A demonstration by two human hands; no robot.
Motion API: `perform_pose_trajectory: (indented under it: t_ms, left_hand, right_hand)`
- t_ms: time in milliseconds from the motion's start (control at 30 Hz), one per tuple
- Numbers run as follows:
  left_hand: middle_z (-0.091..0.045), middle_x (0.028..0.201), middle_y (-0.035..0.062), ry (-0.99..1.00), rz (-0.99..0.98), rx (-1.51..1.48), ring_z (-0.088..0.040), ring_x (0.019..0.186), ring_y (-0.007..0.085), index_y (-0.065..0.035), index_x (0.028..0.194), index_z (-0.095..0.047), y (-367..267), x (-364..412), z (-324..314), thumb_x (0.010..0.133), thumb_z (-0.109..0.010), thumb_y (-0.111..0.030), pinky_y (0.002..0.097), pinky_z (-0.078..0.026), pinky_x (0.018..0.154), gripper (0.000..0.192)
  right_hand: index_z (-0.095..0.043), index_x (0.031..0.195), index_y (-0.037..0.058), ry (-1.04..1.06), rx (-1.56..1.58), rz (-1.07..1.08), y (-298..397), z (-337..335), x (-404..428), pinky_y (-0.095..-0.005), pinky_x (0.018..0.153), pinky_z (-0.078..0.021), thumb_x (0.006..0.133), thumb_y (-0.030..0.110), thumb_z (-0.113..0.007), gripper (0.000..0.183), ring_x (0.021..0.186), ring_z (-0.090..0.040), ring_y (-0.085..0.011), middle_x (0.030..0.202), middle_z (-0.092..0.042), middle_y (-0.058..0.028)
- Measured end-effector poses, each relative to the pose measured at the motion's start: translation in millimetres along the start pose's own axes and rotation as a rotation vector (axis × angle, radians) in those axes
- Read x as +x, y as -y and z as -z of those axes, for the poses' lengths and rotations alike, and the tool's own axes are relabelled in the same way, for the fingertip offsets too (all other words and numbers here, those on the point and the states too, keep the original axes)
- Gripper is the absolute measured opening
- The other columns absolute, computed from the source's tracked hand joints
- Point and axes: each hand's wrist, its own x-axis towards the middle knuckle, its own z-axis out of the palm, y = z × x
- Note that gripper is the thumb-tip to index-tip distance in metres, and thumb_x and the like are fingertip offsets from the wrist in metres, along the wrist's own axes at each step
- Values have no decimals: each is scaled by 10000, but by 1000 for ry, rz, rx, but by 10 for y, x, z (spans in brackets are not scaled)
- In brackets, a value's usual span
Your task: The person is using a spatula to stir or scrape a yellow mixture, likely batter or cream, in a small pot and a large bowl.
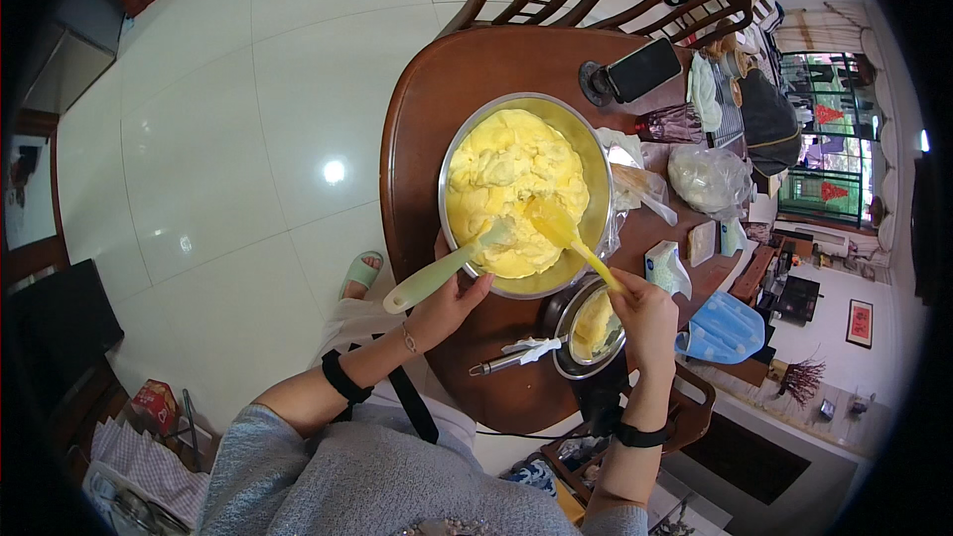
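A large stainless steel bowl [530,289] holds a thick, lumpy yellow mixture [514,164]. My left hand [450,305] grips the bowl's near rim, thumb outside and some fingers hidden beneath. Across that rim, beside this hand, lies a pale green spatula [439,275], its blade in the mixture. My right hand [644,305] holds a yellow spatula [558,223] by its handle, and its blade presses into the mixture. Below the big bowl, close to my right wrist, a smaller metal bowl [577,365] contains more yellow mixture.
Everything stands on a brown wooden table [417,119]. A metal-handled tool [514,357] with white matter on it lies near the small bowl. Farther back are a phone on a stand [644,71], a purple glass [670,124], a plastic bag [711,179] and a tissue pack [666,268].
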Motion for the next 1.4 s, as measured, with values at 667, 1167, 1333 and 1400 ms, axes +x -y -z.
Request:
perform_pose_trajectory:
  t_ms: [667,1167,1333,1400]
  left_hand:
    - [-448,1165,61,-27,-22,-91,-525,994,95,-58,1339,-163,69,-2,-44,898,-566,-78,218,-505,761,598]
    - [-446,1148,68,-33,6,-158,-547,936,93,-40,1325,-194,-7,1,-40,892,-584,-95,217,-528,720,586]
    - [-435,1118,58,-58,22,-264,-542,892,83,-34,1316,-212,-103,7,-32,888,-587,-81,215,-525,700,571]
    - [-428,1113,56,-64,6,-224,-539,879,80,-32,1313,-220,-102,9,-27,886,-588,-76,213,-524,693,565]
  right_hand:
    - [-682,1014,120,-60,-134,76,152,40,33,-352,647,-504,750,99,-642,268,726,-634,-290,893,-664,-114]
    - [-677,1030,103,126,76,-65,-1,73,109,-342,646,-503,752,136,-668,281,697,-642,-287,797,-661,-147]
    - [-673,1033,84,183,195,-88,-143,31,153,-316,639,-492,745,118,-674,289,668,-642,-244,783,-661,-148]
    - [-673,1032,78,196,233,-97,-191,6,162,-305,634,-486,743,110,-676,291,652,-637,-224,775,-661,-143]
